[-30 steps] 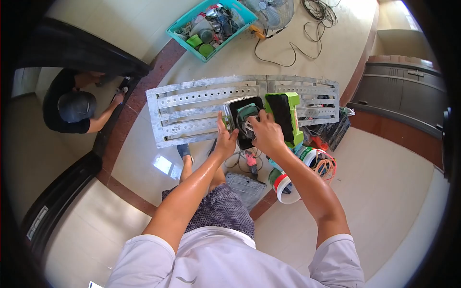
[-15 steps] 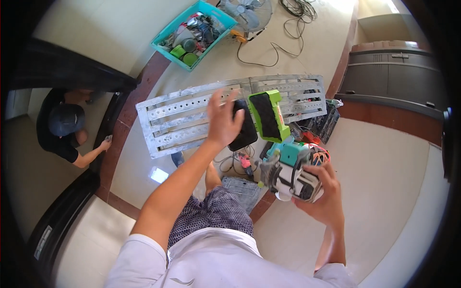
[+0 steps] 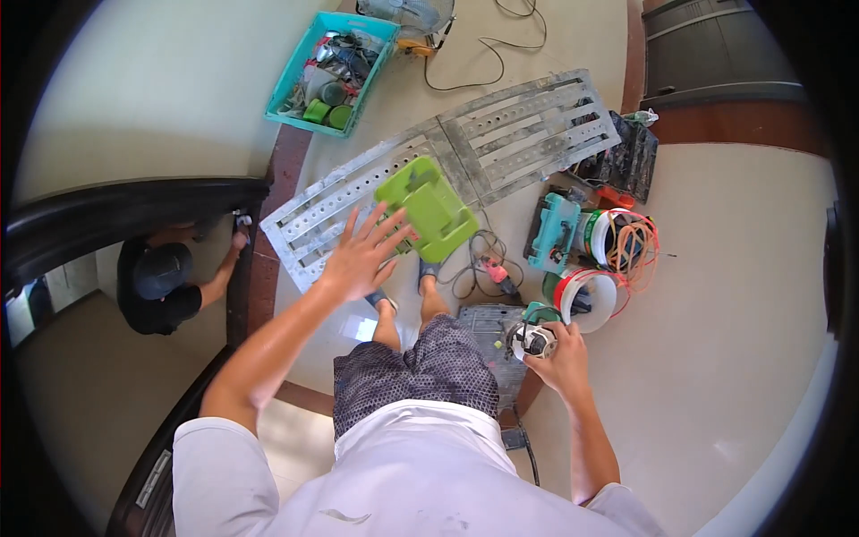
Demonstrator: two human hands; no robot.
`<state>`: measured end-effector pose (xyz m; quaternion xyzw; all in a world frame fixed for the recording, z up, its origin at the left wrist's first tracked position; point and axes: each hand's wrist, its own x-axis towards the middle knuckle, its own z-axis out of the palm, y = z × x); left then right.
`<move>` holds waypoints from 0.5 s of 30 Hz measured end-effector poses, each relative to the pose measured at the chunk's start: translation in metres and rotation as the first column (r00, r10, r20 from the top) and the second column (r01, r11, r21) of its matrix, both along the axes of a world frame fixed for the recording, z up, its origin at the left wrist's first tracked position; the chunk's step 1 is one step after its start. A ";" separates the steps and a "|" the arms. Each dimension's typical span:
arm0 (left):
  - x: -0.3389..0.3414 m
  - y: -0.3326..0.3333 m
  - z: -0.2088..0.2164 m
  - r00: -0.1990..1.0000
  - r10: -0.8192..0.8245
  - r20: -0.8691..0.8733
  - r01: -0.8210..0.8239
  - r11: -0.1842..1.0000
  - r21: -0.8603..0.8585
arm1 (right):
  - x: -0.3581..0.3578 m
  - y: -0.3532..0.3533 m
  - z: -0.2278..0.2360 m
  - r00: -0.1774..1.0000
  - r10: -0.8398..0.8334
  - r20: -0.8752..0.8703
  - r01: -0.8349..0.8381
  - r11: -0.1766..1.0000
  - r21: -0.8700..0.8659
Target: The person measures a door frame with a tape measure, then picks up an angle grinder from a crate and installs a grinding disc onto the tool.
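Note:
My right hand point(image 3: 557, 356) grips a laser level point(image 3: 530, 338), a small white and teal device with a dark frame, low on the right beside my thigh. A bright green plastic case point(image 3: 425, 215) lies closed on the perforated metal work platform point(image 3: 465, 152). Over the case's near left edge, my left hand point(image 3: 362, 255) is spread with nothing in it; I cannot tell whether it touches the case.
Right of the platform are a teal toolbox point(image 3: 553, 231), a bucket with orange cable point(image 3: 598, 234) and a white bucket point(image 3: 598, 300). A teal crate point(image 3: 286, 80) of tools and a fan point(image 3: 407, 13) stand at the back. A person point(image 3: 161, 277) crouches by the left doorway.
The green case, open with black lining showing, is now closed. My right hand has lowered the laser level toward me. My left hand has moved left, fingers spreading.

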<state>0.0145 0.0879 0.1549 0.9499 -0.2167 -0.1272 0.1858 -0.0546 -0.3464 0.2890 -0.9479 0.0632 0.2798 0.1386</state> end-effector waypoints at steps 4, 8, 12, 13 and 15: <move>-0.102 0.005 -0.099 0.802 0.551 -0.229 -0.590 0.792 -0.160 | 0.001 0.005 -0.004 0.996 -0.067 0.058 0.060 0.991 0.119; -0.067 -0.049 -0.122 0.010 0.265 -0.964 -0.959 -0.272 -0.084 | 0.029 0.032 0.028 0.990 -0.062 0.129 0.040 0.985 0.168; -0.051 -0.045 -0.155 0.181 -0.200 -0.963 -0.792 -0.610 -0.022 | 0.085 0.086 0.049 0.928 0.171 0.331 -0.240 0.954 0.182; -0.046 -0.049 -0.159 0.180 -0.199 -0.963 -0.759 -0.650 -0.008 | 0.099 0.098 0.051 0.919 0.219 0.329 -0.280 0.948 0.150; -0.044 -0.057 -0.162 0.169 -0.167 -0.971 -0.716 -0.698 -0.005 | 0.127 0.126 0.043 0.880 0.293 0.375 -0.363 0.923 0.130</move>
